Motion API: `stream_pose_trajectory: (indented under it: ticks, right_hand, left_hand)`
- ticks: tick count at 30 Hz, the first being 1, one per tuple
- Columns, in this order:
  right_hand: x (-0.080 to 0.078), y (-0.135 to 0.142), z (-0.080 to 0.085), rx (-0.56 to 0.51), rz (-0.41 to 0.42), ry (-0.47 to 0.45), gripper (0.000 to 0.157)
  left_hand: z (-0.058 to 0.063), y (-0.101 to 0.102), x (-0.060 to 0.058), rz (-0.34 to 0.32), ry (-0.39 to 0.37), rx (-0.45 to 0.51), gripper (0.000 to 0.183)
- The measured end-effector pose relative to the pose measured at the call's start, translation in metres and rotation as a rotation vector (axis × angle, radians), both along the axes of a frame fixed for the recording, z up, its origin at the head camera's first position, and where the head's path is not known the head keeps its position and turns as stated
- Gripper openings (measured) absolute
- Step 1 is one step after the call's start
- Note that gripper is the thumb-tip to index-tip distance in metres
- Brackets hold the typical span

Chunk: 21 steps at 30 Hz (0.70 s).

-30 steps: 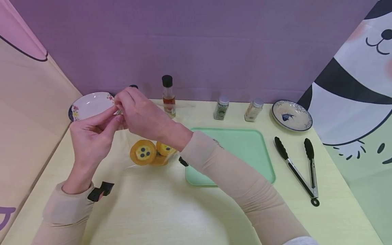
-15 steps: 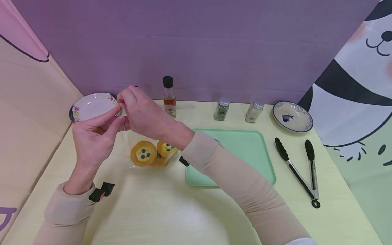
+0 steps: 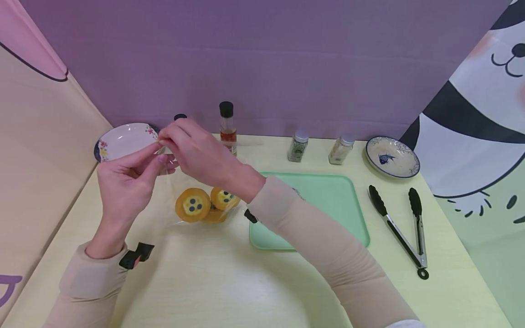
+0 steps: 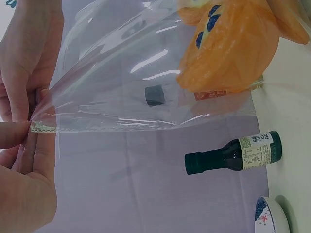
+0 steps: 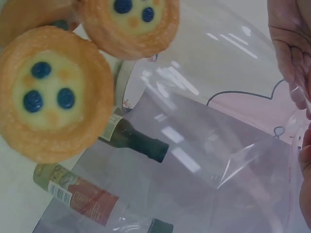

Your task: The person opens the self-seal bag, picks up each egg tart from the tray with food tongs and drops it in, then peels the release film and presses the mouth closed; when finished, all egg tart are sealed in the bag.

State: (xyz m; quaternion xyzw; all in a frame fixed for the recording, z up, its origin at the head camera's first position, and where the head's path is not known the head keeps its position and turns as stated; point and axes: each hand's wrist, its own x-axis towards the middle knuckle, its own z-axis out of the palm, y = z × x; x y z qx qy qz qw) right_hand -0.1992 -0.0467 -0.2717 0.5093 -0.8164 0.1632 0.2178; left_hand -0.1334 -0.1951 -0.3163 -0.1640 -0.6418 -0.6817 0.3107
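My left hand [image 3: 125,191] and right hand [image 3: 211,157] meet at the left of the table, both pinching the top edge of a clear plastic bag [image 4: 121,73]. Inside the bag, low down, are blueberry tarts [image 3: 193,205] with orange-brown crusts and pale yellow filling. The right wrist view shows one tart [image 5: 53,97] close up, with dark blue berries on top. At the left wrist view's edge, the fingers of both hands touch the bag's edge, one hand above the other. Whether the bag's top is sealed or parted I cannot tell.
A floral plate [image 3: 129,139], dark bottle [image 4: 226,155] and red-labelled bottle [image 3: 227,130] stand behind the hands. A green tray [image 3: 328,209], two spice jars [image 3: 297,146], a patterned dish [image 3: 391,157] and black-tipped tongs [image 3: 404,234] are to the right.
My right hand has shifted slightly to the right, and the gap between the hands looks a little wider. The left hand has barely moved; both still pinch the bag.
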Motion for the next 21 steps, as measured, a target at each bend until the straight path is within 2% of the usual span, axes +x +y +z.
stream_pose_trajectory:
  ticks: [3,7,10,13,16,19,21]
  right_hand:
    - [0.0003,0.0018,-0.0021,-0.026,0.029,-0.001,0.024]
    - [-0.0006,0.0026,-0.0037,-0.057,0.064,-0.006,0.024]
    - [-0.0022,0.0027,-0.0043,-0.051,0.071,0.03,0.024]
    - [-0.0047,0.0037,-0.0052,-0.102,0.093,0.018,0.022]
    - [-0.0065,0.0032,-0.0059,-0.22,0.131,-0.072,0.017]
    - [-0.0059,0.0004,-0.0058,-0.327,0.137,-0.219,0.013]
    - [-0.0041,-0.0021,-0.0048,-0.365,0.112,-0.334,0.013]
  left_hand:
    - [-0.0006,-0.0011,0.0001,-0.008,0.013,-0.004,0.029]
    - [-0.0014,-0.0016,-0.0002,-0.062,0.017,0.058,0.03]
    - [-0.0018,-0.002,-0.0008,-0.063,0.012,0.064,0.03]
    - [-0.0016,-0.0016,-0.0025,-0.07,0.014,0.063,0.029]
    - [-0.0012,-0.0013,-0.0035,-0.092,0.013,0.069,0.029]
    - [-0.0011,-0.0016,-0.0025,-0.108,0.012,0.079,0.029]
    - [-0.0008,-0.0021,-0.0014,-0.109,0.011,0.088,0.029]
